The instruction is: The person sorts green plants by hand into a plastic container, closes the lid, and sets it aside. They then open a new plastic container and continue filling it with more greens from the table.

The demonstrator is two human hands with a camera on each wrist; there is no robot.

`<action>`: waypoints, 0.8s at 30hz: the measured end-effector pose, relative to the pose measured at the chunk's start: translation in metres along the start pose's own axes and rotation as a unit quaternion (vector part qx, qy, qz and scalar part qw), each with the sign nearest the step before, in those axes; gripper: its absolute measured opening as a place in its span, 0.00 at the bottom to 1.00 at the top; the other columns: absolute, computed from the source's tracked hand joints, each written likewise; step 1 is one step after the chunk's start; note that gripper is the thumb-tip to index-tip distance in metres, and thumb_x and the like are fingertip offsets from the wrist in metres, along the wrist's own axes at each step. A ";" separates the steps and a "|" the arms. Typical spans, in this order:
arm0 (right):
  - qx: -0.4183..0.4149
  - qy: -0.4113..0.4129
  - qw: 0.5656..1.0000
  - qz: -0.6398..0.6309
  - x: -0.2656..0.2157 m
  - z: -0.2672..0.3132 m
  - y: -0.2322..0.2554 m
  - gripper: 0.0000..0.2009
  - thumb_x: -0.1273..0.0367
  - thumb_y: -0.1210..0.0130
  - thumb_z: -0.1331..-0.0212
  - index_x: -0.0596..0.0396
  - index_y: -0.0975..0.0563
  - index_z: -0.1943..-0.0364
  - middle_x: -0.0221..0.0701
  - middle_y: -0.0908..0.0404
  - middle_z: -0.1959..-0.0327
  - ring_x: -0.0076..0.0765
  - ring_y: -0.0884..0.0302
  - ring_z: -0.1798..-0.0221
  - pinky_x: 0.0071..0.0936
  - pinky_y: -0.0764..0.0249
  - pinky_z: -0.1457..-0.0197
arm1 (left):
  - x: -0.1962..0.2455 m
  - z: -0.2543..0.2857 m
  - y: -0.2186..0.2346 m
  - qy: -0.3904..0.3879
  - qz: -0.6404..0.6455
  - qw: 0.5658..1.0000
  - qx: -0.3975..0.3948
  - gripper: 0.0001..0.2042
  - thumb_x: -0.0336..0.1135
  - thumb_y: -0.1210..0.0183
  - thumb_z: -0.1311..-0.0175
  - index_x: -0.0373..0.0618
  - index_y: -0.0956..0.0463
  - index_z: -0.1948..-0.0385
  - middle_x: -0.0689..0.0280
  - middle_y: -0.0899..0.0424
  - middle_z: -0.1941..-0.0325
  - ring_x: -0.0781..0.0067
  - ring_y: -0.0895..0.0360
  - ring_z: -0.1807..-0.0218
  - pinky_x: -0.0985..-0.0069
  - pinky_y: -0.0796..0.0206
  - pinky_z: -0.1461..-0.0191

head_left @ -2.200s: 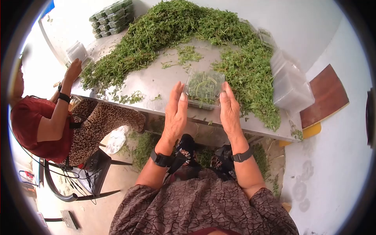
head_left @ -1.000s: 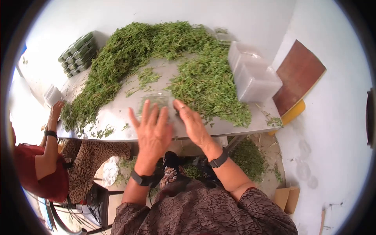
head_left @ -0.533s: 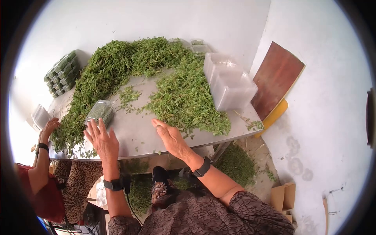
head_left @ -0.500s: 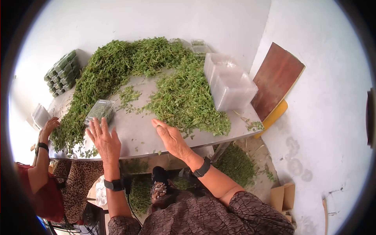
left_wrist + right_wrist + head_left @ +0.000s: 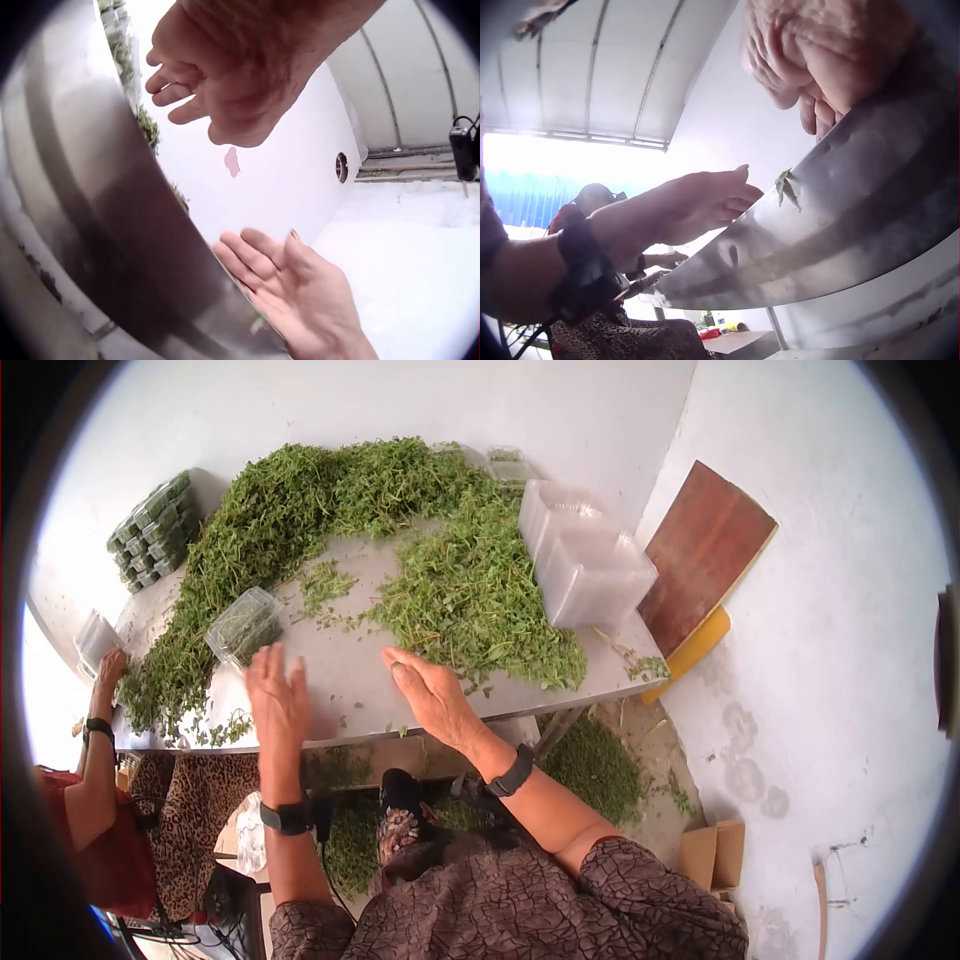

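Observation:
A clear plastic clamshell box (image 5: 243, 628) with green sprigs inside stands on the metal table (image 5: 345, 685), left of the middle. Just in front of it is my left hand (image 5: 279, 700), fingers extended, the fingertips near the box's lower corner. My right hand (image 5: 437, 702) is held over the front of the table with its fingers straight and nothing in it. In the left wrist view the right palm (image 5: 304, 296) faces up toward the left hand (image 5: 240, 75). The right wrist view has the left hand (image 5: 697, 202) beyond the table edge.
Leafy greens (image 5: 270, 510) are heaped in an arc across the table. Stacked empty clear boxes (image 5: 590, 565) stand at the right, filled boxes (image 5: 155, 530) at the back left. Another person's arm (image 5: 97, 745) reaches in at the left. A brown board (image 5: 710, 550) leans on the wall.
Both palms held the box at first. It was then set to the left on the table, and the hands moved apart. Over the last half second the box has turned slightly.

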State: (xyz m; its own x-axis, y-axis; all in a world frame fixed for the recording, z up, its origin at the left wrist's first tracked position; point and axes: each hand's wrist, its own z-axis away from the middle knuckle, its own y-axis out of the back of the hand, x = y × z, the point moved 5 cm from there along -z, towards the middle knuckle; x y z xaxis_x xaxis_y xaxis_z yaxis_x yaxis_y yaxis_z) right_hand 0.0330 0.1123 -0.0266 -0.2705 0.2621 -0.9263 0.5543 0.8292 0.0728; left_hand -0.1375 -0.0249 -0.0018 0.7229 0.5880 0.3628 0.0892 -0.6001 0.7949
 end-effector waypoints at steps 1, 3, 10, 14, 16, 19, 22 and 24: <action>0.012 0.013 1.000 0.014 -0.002 0.000 0.000 0.23 0.62 0.56 0.33 0.68 0.33 0.43 0.49 0.28 0.43 0.44 0.32 0.39 0.32 0.38 0.36 | 0.018 0.010 0.002 -0.033 0.038 0.999 -0.008 0.20 0.38 0.54 0.33 0.33 0.32 0.46 0.44 0.36 0.37 0.46 0.43 0.33 0.54 0.60 0.28; 0.024 0.029 0.999 0.029 -0.008 -0.001 0.002 0.21 0.64 0.53 0.35 0.68 0.31 0.45 0.52 0.28 0.45 0.49 0.31 0.40 0.36 0.37 0.36 | 0.028 0.023 -0.008 -0.063 0.052 0.997 0.010 0.19 0.37 0.54 0.33 0.33 0.31 0.47 0.44 0.36 0.37 0.46 0.43 0.33 0.55 0.60 0.28; 0.228 0.293 0.818 0.440 -0.122 0.011 0.083 0.16 0.70 0.42 0.49 0.61 0.23 0.55 0.45 0.27 0.45 0.48 0.31 0.42 0.44 0.41 0.36 | 0.013 0.028 -0.032 -0.025 0.135 0.988 0.067 0.17 0.36 0.54 0.34 0.31 0.31 0.50 0.45 0.36 0.37 0.47 0.43 0.33 0.53 0.59 0.28; 0.285 0.214 0.738 0.573 -0.134 0.010 0.160 0.17 0.70 0.41 0.50 0.59 0.23 0.54 0.42 0.26 0.47 0.47 0.32 0.43 0.42 0.40 0.38 | 0.024 0.033 -0.031 -0.094 0.072 0.989 0.093 0.14 0.34 0.53 0.34 0.32 0.29 0.54 0.45 0.36 0.38 0.48 0.42 0.33 0.53 0.59 0.28; 0.284 0.191 0.736 0.585 -0.128 0.010 0.187 0.17 0.69 0.41 0.51 0.59 0.23 0.54 0.42 0.25 0.47 0.48 0.32 0.43 0.42 0.40 0.38 | 0.031 0.035 -0.029 -0.101 0.057 0.989 0.094 0.14 0.34 0.53 0.34 0.32 0.29 0.56 0.45 0.35 0.38 0.48 0.42 0.33 0.53 0.59 0.28; 0.243 0.145 0.748 0.601 -0.111 0.004 0.210 0.15 0.69 0.40 0.51 0.59 0.22 0.57 0.41 0.23 0.50 0.48 0.28 0.47 0.39 0.35 0.41 | 0.036 0.035 -0.026 -0.097 0.063 0.990 0.078 0.12 0.33 0.51 0.36 0.32 0.28 0.59 0.45 0.33 0.40 0.47 0.41 0.34 0.53 0.58 0.28; 0.216 0.124 0.829 0.501 -0.101 -0.002 0.221 0.11 0.70 0.41 0.50 0.59 0.20 0.62 0.40 0.20 0.57 0.46 0.24 0.54 0.36 0.30 0.47 | 0.038 0.034 -0.025 -0.090 0.063 0.991 0.076 0.11 0.32 0.49 0.38 0.32 0.26 0.63 0.45 0.29 0.44 0.45 0.38 0.36 0.53 0.57 0.28; 0.190 0.152 0.823 0.513 -0.102 -0.004 0.220 0.08 0.71 0.41 0.51 0.59 0.19 0.66 0.39 0.18 0.63 0.43 0.22 0.60 0.32 0.27 0.55 | 0.039 0.035 -0.023 -0.101 0.079 0.988 0.090 0.10 0.32 0.48 0.40 0.32 0.26 0.65 0.45 0.27 0.46 0.45 0.36 0.37 0.53 0.57 0.29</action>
State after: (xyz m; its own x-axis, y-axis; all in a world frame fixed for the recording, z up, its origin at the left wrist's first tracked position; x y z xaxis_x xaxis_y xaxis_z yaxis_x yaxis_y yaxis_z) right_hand 0.1795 0.2700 0.0850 0.3405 0.8876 -0.3103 0.8051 -0.1047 0.5839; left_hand -0.0877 -0.0073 -0.0226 0.8576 0.3705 0.3566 0.0716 -0.7728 0.6306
